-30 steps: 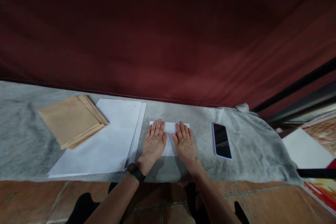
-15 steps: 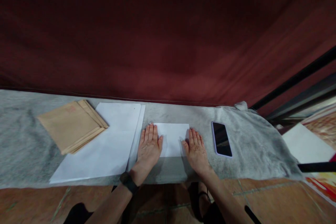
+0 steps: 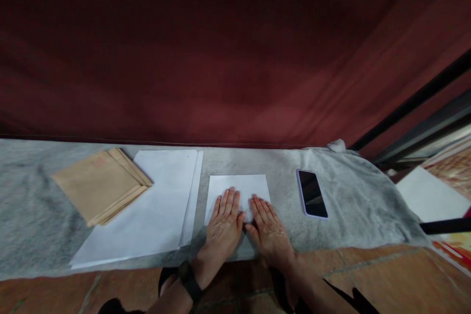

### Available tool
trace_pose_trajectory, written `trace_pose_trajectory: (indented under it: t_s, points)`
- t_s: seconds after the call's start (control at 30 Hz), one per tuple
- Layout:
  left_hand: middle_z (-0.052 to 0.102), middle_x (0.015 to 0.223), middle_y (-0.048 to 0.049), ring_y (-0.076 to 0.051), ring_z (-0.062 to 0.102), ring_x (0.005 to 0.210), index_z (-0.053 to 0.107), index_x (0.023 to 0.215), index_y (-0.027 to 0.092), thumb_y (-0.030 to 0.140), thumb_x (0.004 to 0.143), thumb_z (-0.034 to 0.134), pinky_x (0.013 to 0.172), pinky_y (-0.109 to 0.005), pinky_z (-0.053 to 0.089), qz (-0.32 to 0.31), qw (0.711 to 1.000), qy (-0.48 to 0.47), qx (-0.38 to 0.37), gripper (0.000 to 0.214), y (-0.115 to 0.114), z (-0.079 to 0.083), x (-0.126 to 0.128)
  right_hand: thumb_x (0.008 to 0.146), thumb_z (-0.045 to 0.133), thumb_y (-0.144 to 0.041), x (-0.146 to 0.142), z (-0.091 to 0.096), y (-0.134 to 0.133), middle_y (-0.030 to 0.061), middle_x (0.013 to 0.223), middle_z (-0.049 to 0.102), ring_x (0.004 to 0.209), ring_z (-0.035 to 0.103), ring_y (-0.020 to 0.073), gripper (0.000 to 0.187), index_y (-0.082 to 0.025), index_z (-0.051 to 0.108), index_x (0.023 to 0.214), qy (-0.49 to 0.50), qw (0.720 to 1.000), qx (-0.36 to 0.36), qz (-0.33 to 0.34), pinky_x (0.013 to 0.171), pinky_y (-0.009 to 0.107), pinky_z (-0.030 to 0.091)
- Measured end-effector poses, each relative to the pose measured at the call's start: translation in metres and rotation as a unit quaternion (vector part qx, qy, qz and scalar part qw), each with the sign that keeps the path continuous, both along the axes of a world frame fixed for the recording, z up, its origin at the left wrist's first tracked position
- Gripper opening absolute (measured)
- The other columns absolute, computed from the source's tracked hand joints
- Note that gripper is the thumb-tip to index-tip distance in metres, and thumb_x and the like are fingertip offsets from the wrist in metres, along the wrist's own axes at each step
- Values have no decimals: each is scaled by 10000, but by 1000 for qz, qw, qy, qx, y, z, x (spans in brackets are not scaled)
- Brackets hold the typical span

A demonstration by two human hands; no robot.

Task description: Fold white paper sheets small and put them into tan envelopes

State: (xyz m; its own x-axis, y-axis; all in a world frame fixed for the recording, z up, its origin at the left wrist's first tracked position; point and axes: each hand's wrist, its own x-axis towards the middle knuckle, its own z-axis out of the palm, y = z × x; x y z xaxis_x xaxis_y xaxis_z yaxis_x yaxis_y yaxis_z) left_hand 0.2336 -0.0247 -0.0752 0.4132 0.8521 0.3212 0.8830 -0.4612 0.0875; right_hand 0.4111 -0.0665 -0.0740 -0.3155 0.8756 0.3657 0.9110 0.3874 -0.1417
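Observation:
A folded white sheet of paper (image 3: 239, 185) lies on the grey cloth (image 3: 353, 201) in front of me. My left hand (image 3: 224, 223) lies flat on the near left part of the sheet, fingers stretched out and together. My right hand (image 3: 270, 229) lies flat beside it on the sheet's near right part, fingers spread a little. The two thumbs almost touch. A black band sits on my left wrist.
A stack of white sheets (image 3: 154, 206) lies to the left, with several brown envelopes (image 3: 97, 184) on its far left corner. A phone (image 3: 312, 194) with a dark screen lies to the right. A dark red curtain (image 3: 221, 59) hangs behind. Tiled floor (image 3: 368, 270) runs along the near edge.
My hands were spread apart at the sheet's left and right edges half a second ago; they have slid inward and toward me and now lie side by side on its near edge.

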Motion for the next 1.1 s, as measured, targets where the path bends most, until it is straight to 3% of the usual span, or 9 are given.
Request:
trace_pose_trajectory:
  t_s: [0.17,0.33,0.6,0.73,1.1]
  points:
    - [373,1598,-186,-274,309,1508,341,1539,62,332,1026,346,1211,-487,342,40,999,-11,2,580,-1,-4,-7,1050,391,-419,14,-2,-1,177,1601,373,1472,384,294,663,-105,209,1605,0,999,-11,-39,1183,490,384]
    - [365,1603,-191,-287,327,1500,395,1508,40,317,1018,347,1217,-480,333,55,998,-4,-8,565,-1,4,-5,1061,338,-446,8,7,9,179,1597,380,1486,356,296,635,-80,293,1578,17,996,-24,-84,1193,496,365]
    - [377,1612,-129,-257,222,1540,358,1544,108,147,944,360,1236,-493,291,21,1000,-7,-10,601,9,13,14,1075,301,-406,-13,23,29,106,1618,358,1524,277,234,565,-140,326,1572,39,995,-77,-50,1223,466,329]
    - [342,1631,-116,-278,176,1550,367,1545,119,130,943,343,1239,-524,272,12,1000,13,-3,603,16,11,15,1078,276,-384,-20,22,36,105,1620,354,1519,290,231,555,-131,330,1569,53,994,-82,-55,1231,462,320]
    - [367,1614,-147,-281,293,1516,416,1515,104,143,948,360,1235,-507,263,13,999,29,-28,571,26,1,11,1086,274,-356,-32,9,51,98,1586,418,1489,357,220,510,-151,417,1530,53,996,-49,-51,1239,465,296]
